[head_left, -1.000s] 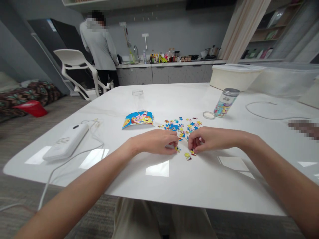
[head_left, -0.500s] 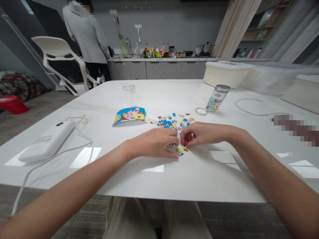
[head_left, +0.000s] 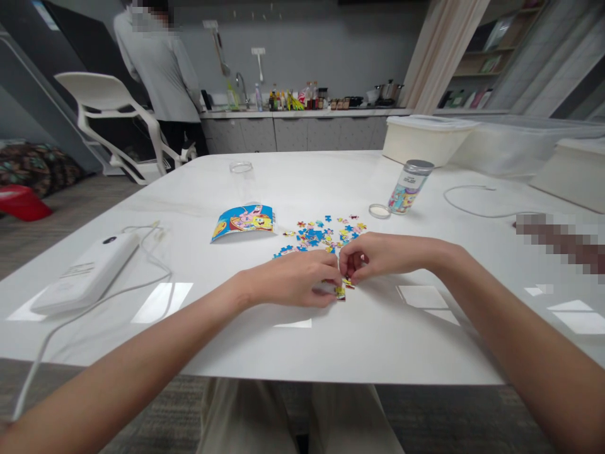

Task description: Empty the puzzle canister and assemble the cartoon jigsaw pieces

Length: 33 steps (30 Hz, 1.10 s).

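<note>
The left grip (head_left: pixel 288 280) and right grip (head_left: pixel 387 255) curled inward at centre, almost meeting over a few jigsaw pieces (head_left: pixel 341 291); whether either clenched one could not be told. More pieces (head_left: pixel 314 234) lay scattered just beyond, mid-frame on the white worktop (head_left: pixel 378 340), near a printed card (head_left: pixel 243 222).

1 left hand (head_left: pixel 288 282), 1 right hand (head_left: pixel 387 256), puzzle pieces (head_left: pixel 321 235) too many to count, 1 puzzle canister (head_left: pixel 405 187), 1 round lid (head_left: pixel 379 210), 1 clear glass (head_left: pixel 242 180), 1 picture card (head_left: pixel 243 222), 1 power bank (head_left: pixel 85 273), 1 chair (head_left: pixel 104 107), 1 co-worker (head_left: pixel 158 75).
</note>
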Available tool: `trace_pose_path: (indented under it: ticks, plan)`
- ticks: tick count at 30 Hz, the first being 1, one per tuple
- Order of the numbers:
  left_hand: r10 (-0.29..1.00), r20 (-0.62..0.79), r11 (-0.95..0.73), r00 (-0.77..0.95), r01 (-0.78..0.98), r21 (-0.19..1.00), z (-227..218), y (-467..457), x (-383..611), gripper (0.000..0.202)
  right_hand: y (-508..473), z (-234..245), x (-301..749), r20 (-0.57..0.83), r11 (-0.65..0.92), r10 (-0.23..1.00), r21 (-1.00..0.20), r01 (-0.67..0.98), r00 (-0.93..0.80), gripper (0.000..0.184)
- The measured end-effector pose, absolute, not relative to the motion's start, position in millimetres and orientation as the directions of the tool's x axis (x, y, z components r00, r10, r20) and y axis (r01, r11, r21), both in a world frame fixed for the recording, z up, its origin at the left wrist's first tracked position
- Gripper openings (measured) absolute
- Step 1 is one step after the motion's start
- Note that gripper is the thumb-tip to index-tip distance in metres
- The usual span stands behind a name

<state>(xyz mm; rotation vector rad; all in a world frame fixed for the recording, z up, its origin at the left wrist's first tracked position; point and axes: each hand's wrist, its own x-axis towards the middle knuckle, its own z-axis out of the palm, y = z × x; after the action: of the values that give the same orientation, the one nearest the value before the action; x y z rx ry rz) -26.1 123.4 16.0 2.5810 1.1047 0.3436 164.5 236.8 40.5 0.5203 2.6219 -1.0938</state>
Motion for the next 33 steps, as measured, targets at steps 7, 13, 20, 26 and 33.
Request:
trace_pose_path:
  ticks: [7,13,20,26,33]
  plan:
    - [0.691,0.068,-0.693,0.72,0.633,0.346,25.0,122.2,-33.6,0.018,238.2,41.4,166.6,-0.349,0.678,0.231,-0.612,0.407,-0.908,0.016]
    - [0.693,0.061,-0.698,0.719,0.647,0.307,32.8,124.3,-45.5,0.01,239.9,40.1,167.9,-0.31,0.714,0.234,-0.588,0.38,-0.921,0.019]
    - [0.757,0.034,-0.654,0.653,0.756,0.027,31.8,129.0,-54.9,0.012,238.8,38.6,165.1,-0.256,0.739,0.198,-0.595,0.316,-0.946,0.016]
    - [0.748,0.045,-0.659,0.663,0.749,-0.068,29.7,131.7,-57.2,0.017,238.4,37.1,163.7,-0.223,0.748,0.18,-0.602,0.281,-0.958,0.015]
    - [0.772,-0.032,-0.633,0.635,0.764,-0.127,29.9,128.3,-48.8,0.019,240.5,34.2,162.0,-0.14,0.82,0.281,-0.478,0.313,-0.949,0.017]
